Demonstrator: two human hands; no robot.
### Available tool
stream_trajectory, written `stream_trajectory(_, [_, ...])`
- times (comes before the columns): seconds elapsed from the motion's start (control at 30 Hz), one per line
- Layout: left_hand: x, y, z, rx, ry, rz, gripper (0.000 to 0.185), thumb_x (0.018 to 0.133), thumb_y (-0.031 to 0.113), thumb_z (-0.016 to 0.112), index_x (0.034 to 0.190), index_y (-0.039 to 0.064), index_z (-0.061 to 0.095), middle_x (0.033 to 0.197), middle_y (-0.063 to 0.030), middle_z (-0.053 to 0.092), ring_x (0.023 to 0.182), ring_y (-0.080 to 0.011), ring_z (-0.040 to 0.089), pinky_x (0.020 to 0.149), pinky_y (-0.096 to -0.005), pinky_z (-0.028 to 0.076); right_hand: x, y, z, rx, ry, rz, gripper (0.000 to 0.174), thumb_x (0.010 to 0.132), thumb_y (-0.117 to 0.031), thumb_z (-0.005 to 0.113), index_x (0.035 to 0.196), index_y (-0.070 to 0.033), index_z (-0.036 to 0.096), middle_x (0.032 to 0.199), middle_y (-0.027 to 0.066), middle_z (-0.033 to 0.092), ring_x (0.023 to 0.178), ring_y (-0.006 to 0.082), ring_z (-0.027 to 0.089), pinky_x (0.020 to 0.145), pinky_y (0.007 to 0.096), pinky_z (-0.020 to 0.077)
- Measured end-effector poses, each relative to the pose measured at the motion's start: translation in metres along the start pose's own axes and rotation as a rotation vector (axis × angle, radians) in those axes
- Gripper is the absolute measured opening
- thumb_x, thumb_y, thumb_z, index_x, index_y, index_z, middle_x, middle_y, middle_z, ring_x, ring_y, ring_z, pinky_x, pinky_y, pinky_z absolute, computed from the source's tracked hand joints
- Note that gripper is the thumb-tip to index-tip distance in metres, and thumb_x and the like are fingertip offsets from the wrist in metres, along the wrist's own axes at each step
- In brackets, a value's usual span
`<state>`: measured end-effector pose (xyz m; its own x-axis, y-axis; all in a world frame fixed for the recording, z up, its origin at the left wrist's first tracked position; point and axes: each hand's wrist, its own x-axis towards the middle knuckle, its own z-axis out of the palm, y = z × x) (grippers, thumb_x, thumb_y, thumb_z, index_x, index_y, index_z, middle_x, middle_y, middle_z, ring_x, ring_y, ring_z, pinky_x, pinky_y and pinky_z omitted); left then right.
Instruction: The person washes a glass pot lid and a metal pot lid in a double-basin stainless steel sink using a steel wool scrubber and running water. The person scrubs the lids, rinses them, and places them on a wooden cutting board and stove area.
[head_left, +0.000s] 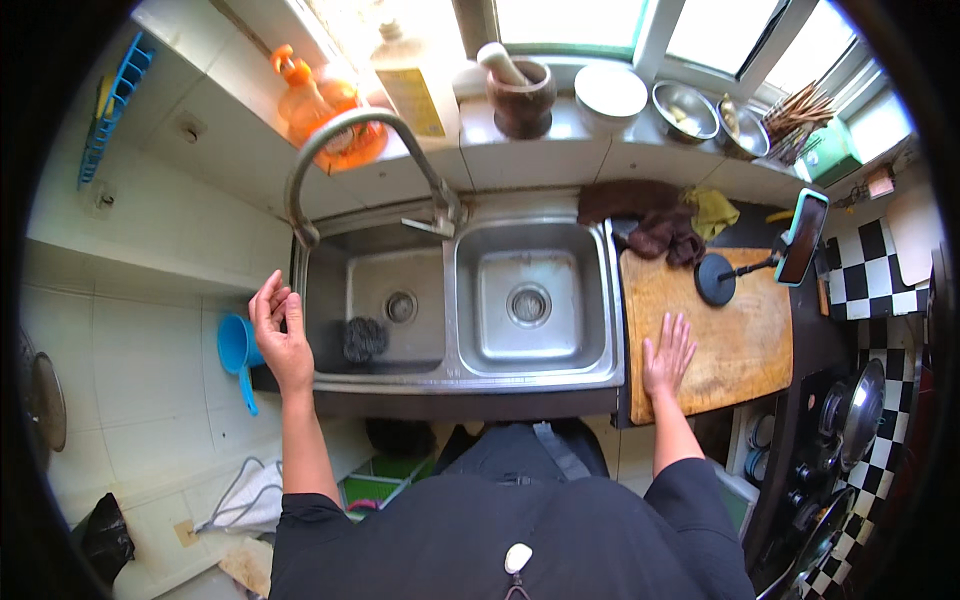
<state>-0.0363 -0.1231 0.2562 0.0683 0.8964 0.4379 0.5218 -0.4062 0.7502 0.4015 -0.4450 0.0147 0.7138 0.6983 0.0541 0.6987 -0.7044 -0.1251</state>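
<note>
My left hand (281, 330) is raised at the left end of a double-bowl stainless steel sink (450, 375), its fingers curled loosely around nothing. My right hand (669, 356) lies flat, fingers spread, on a wooden cutting board (739, 337) to the right of the sink. A dark scouring pad (365, 339) sits in the left bowl, near its drain (400, 306). The right bowl holds nothing but its drain strainer (528, 304). A curved metal faucet (360, 116) arches over the left bowl. Behind my right hand, a phone (801, 238) stands on a round-based holder (715, 279) on the board.
Brown cloth (637, 214) and a yellow-green cloth (709, 214) lie behind the board. Along the windowsill stand orange pump bottles (330, 127), a mortar (521, 97), a white-lidded container (611, 94) and metal bowls (684, 112). A blue dipper (236, 345) hangs left; a knife (823, 289) lies right.
</note>
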Motion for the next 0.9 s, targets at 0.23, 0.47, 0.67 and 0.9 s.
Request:
stream_trajectory(0.23, [0.043, 0.001, 0.008, 0.063, -0.057, 0.104, 0.047, 0.096, 0.017, 0.059, 0.14, 0.005, 0.047, 0.137, -0.0169, 0.053, 0.127, -0.0271, 0.049, 0.108, -0.0366, 0.035, -0.001, -0.003, -0.006, -0.015, -0.06, 0.03, 0.071, 0.094, -0.044, 0.049, 0.154, -0.02, 0.02, 0.161, 0.0073, 0.014, 0.149, 0.0268, 0.011, 0.119, 0.0509, 0.0038])
stream_trajectory(0.47, [0.055, -0.008, 0.028, 0.114, -0.108, 0.055, 0.035, 0.093, 0.018, 0.062, 0.126, 0.005, 0.06, 0.111, -0.0175, 0.066, 0.105, -0.031, 0.062, 0.093, -0.0391, 0.048, -0.002, -0.007, -0.014, 0.01, -0.052, 0.036, 0.072, 0.093, -0.042, 0.051, 0.154, -0.019, 0.021, 0.161, 0.0082, 0.014, 0.149, 0.027, 0.011, 0.119, 0.0506, 0.0042])
stream_trajectory(0.67, [0.043, 0.017, 0.03, 0.184, -0.033, 0.028, 0.027, 0.085, 0.019, 0.071, 0.109, 0.006, 0.069, 0.097, -0.0142, 0.069, 0.091, -0.0303, 0.064, 0.082, -0.0397, 0.051, -0.002, -0.009, -0.019, 0.012, -0.08, 0.05, 0.073, 0.092, -0.037, 0.052, 0.155, -0.019, 0.019, 0.162, 0.0081, 0.013, 0.149, 0.0268, 0.011, 0.119, 0.0505, 0.0046])
stream_trajectory(0.9, [0.0, 0.07, 0.043, 0.086, -0.116, 0.059, 0.022, 0.079, 0.02, 0.077, 0.095, 0.007, 0.069, 0.085, -0.0071, 0.07, 0.083, -0.0245, 0.064, 0.075, -0.0381, 0.052, -0.005, -0.015, -0.029, -0.025, -0.109, 0.062, 0.069, 0.095, -0.038, 0.047, 0.155, -0.019, 0.018, 0.162, 0.0075, 0.014, 0.149, 0.0268, 0.012, 0.118, 0.0519, 0.0075])
